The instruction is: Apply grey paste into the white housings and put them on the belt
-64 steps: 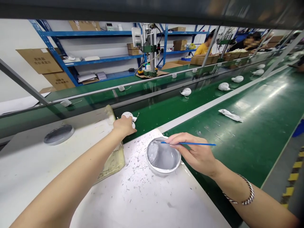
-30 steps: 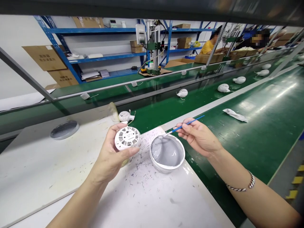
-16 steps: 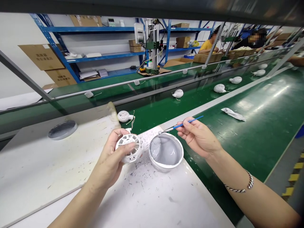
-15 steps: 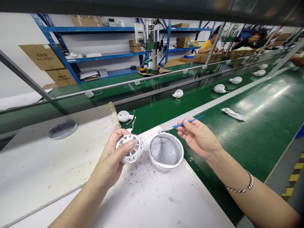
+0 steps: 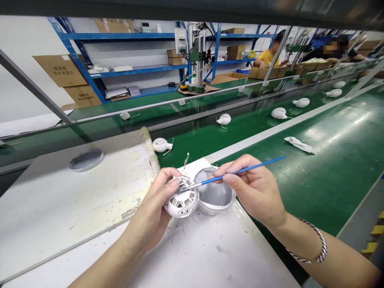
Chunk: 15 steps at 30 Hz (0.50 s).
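My left hand (image 5: 156, 204) is closed around a round white fan housing (image 5: 183, 208) with a slotted grille, its thumb resting on the rim. A short wire (image 5: 186, 161) sticks up behind the housing. Between the thumb and fingers of my right hand (image 5: 255, 188) is a thin blue paintbrush (image 5: 240, 171). The grey-coated brush tip touches the grille's upper left, close to my left thumb. Just behind and right of the housing stands a white tub (image 5: 214, 209) of grey paste, partly hidden by the housing and my right fingers.
A grey-coated lid (image 5: 87, 160) lies on the white board (image 5: 45, 208) at left. Several more white housings, such as one nearby (image 5: 162, 145), sit along the green belt (image 5: 195, 136). A white packet (image 5: 300, 145) lies at right. People work at the far right, past a metal post (image 5: 274, 56).
The brush has moved left and down from above the tub onto the housing's grille. My left hand has brought the housing right, closer to the tub, and its thumb has shifted toward the rim.
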### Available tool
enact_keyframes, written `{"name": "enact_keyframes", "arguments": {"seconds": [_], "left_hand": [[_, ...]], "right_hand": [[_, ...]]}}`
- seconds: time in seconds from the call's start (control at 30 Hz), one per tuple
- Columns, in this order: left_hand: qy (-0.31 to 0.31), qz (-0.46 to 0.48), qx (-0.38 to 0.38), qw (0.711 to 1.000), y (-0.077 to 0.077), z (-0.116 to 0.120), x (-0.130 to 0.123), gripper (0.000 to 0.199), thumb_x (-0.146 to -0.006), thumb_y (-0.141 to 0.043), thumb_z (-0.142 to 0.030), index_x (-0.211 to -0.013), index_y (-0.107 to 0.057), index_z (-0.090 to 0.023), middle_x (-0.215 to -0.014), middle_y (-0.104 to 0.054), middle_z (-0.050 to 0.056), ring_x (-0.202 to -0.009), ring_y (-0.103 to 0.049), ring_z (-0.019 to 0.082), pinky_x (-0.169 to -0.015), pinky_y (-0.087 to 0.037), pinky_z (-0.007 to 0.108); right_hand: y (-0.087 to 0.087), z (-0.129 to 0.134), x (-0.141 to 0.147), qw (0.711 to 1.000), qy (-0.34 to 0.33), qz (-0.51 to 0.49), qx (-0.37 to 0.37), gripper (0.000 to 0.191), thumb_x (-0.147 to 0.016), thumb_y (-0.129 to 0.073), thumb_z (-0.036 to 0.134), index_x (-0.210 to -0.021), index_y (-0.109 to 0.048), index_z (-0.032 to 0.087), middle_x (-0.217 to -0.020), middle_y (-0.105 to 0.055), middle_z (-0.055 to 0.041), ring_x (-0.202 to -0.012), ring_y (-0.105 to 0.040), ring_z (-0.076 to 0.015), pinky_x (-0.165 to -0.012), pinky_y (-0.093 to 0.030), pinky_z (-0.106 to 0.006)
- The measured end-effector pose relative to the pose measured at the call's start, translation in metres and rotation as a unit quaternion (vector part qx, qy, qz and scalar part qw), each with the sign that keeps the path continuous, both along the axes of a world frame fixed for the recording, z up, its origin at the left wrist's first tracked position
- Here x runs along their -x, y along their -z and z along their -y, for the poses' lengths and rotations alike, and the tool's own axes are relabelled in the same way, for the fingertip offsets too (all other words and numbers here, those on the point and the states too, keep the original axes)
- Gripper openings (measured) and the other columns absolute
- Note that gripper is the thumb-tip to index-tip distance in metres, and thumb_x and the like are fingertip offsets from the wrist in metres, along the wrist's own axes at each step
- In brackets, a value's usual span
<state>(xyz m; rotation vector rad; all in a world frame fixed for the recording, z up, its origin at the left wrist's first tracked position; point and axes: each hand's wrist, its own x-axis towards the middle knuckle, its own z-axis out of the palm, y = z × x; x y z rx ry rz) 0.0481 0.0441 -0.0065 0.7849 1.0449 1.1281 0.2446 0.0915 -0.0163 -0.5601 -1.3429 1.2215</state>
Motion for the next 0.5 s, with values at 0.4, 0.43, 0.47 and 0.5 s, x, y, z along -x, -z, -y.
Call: {"name": "enact_keyframes", "arguments": {"seconds": [0.4,0.43,0.47,0.5], "left_hand": [[-0.002,-0.022,-0.107,0.994,0.002,0.001,0.008,0.037,-0.073,-0.079,-0.021,-0.096,-0.053,-0.029,-0.103,-0.058,-0.002,-0.075,-0.058,0.010,-0.061,-0.048,0.018],[-0.004,-0.022,-0.109,0.994,0.002,0.002,0.009,0.037,-0.072,-0.079,-0.020,-0.096,-0.053,-0.029,-0.104,-0.058,-0.003,-0.075,-0.058,0.010,-0.061,-0.048,0.018],[-0.008,-0.022,-0.110,0.994,0.002,0.002,0.009,0.037,-0.072,-0.080,-0.019,-0.095,-0.052,-0.029,-0.104,-0.058,-0.003,-0.074,-0.058,0.010,-0.060,-0.048,0.018],[-0.017,-0.022,-0.112,0.993,0.002,0.003,0.008,0.038,-0.071,-0.080,-0.017,-0.094,-0.052,-0.029,-0.104,-0.059,-0.003,-0.074,-0.058,0.010,-0.059,-0.047,0.018]], "right_hand": [[-0.003,0.004,-0.009,0.996,0.019,0.038,-0.078,0.010,-0.087,-0.069,0.019,-0.086,-0.064,0.027,-0.087,-0.076,0.0008,-0.084,-0.075,-0.0193,-0.078,-0.066,-0.037],[-0.003,0.004,-0.011,0.995,0.024,0.035,-0.086,0.010,-0.087,-0.069,0.018,-0.086,-0.065,0.028,-0.087,-0.076,0.0009,-0.084,-0.075,-0.0195,-0.079,-0.066,-0.038],[-0.003,0.004,-0.013,0.994,0.032,0.033,-0.095,0.010,-0.088,-0.068,0.019,-0.087,-0.065,0.029,-0.087,-0.075,0.0010,-0.085,-0.075,-0.0196,-0.079,-0.066,-0.039],[-0.003,0.003,-0.016,0.993,0.044,0.030,-0.105,0.011,-0.088,-0.068,0.019,-0.089,-0.065,0.030,-0.087,-0.075,0.0010,-0.085,-0.075,-0.0196,-0.080,-0.066,-0.040]]}}
